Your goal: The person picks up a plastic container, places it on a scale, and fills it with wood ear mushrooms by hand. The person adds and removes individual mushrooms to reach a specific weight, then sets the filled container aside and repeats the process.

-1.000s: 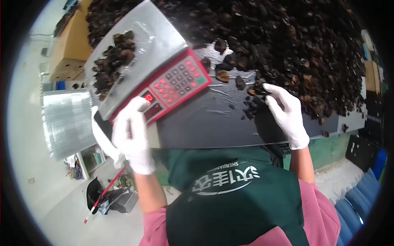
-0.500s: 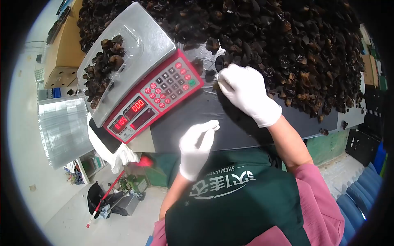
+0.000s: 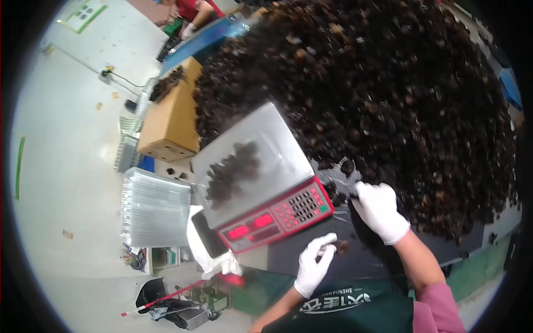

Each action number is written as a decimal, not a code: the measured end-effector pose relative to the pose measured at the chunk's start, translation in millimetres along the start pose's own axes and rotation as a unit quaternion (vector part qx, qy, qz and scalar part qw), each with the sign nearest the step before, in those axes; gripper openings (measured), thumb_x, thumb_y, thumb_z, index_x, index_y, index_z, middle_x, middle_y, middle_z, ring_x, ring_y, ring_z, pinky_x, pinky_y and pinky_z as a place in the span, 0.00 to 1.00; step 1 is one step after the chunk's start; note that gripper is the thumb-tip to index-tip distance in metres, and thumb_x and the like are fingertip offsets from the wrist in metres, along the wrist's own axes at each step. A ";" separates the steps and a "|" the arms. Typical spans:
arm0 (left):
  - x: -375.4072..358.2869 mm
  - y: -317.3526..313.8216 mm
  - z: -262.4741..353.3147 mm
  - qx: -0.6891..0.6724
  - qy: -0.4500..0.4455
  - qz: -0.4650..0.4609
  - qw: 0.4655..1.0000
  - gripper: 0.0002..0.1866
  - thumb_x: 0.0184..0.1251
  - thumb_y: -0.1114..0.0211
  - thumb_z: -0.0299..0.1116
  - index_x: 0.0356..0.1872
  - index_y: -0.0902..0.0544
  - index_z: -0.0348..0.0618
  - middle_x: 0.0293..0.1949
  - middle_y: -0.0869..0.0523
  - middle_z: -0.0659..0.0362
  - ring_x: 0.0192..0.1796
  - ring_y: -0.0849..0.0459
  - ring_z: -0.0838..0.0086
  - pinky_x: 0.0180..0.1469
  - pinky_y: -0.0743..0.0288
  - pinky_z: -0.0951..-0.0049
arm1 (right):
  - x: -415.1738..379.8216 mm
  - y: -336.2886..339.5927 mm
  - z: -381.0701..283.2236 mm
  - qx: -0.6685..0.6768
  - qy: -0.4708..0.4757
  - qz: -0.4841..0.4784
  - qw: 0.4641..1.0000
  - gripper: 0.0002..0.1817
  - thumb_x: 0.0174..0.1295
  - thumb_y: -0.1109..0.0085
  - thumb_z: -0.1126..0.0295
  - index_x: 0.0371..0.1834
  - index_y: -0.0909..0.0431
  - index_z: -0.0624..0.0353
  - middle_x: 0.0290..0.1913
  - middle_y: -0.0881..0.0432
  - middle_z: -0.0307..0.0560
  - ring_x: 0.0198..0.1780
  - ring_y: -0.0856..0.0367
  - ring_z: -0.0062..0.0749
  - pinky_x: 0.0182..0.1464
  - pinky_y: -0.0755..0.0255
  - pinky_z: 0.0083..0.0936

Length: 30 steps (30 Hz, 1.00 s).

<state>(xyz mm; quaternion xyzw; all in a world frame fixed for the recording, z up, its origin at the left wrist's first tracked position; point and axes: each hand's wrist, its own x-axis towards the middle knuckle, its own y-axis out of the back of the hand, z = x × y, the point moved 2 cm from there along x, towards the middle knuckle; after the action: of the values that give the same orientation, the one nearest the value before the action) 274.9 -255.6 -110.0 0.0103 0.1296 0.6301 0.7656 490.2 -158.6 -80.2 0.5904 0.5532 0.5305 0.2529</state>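
My left hand (image 3: 315, 265), in a white glove, is closed in a pinch over the dark tabletop. At its fingertips is a small, blurred brown piece of wood ear mushroom (image 3: 342, 247). My right hand (image 3: 381, 213), also gloved, has its fingers curled together beside the big heap of dark wood ear mushrooms (image 3: 400, 116); whatever they hold is hidden. A few loose pieces lie close to its fingertips. Left of both hands stands a red digital scale (image 3: 272, 225). On its metal pan rests a clear tray with a blurred pile of mushrooms (image 3: 233, 172).
A stack of clear plastic trays (image 3: 158, 208) sits left of the scale. Behind it is a cardboard box (image 3: 169, 122) with mushrooms on top. A white cloth (image 3: 208, 250) hangs at the table edge. At the far top, another person in red (image 3: 194, 11) is partly visible.
The view has swung up and left, bringing in more of the heap and another person. A brown piece now shows at my left fingertips. My right hand stays by the heap's edge.
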 end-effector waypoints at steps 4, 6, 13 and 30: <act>3.2 0.1 12.8 -0.079 0.068 -0.049 0.993 0.16 0.81 0.40 0.25 0.64 0.19 0.33 0.59 0.13 0.51 0.51 0.11 0.72 0.53 0.18 0.74 | -18.5 26.3 -5.0 0.145 -0.081 -0.008 0.986 0.12 0.57 0.25 0.68 0.36 0.22 0.52 0.25 0.16 0.44 0.27 0.15 0.44 0.35 0.23 0.38; 8.7 -3.7 18.6 -0.175 0.124 -0.082 0.973 0.16 0.82 0.41 0.29 0.64 0.19 0.33 0.57 0.13 0.51 0.50 0.11 0.72 0.51 0.18 0.74 | -29.0 32.7 -13.8 0.228 -0.045 -0.019 0.972 0.10 0.59 0.27 0.66 0.38 0.20 0.53 0.25 0.16 0.45 0.27 0.13 0.46 0.32 0.20 0.39; 12.1 -5.4 15.5 -0.300 0.143 -0.143 0.932 0.18 0.84 0.39 0.34 0.66 0.21 0.35 0.53 0.12 0.56 0.48 0.14 0.77 0.47 0.20 0.75 | -56.9 40.9 -49.8 0.299 0.058 -0.150 0.941 0.12 0.61 0.34 0.68 0.48 0.21 0.51 0.26 0.16 0.45 0.28 0.14 0.47 0.35 0.19 0.43; 0.3 13.7 22.8 -0.516 0.210 -0.147 0.817 0.07 0.78 0.41 0.30 0.47 0.15 0.41 0.51 0.16 0.53 0.47 0.16 0.66 0.46 0.25 0.72 | 25.4 -8.8 -11.8 0.007 0.052 0.015 0.999 0.09 0.60 0.35 0.70 0.44 0.16 0.52 0.30 0.22 0.45 0.32 0.18 0.42 0.35 0.25 0.35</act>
<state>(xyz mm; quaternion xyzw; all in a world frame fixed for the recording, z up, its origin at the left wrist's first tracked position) 266.6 -249.2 -85.6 -0.5379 -0.0570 0.4715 0.6965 471.6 -136.4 -75.5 0.5722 0.5599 0.5607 0.2118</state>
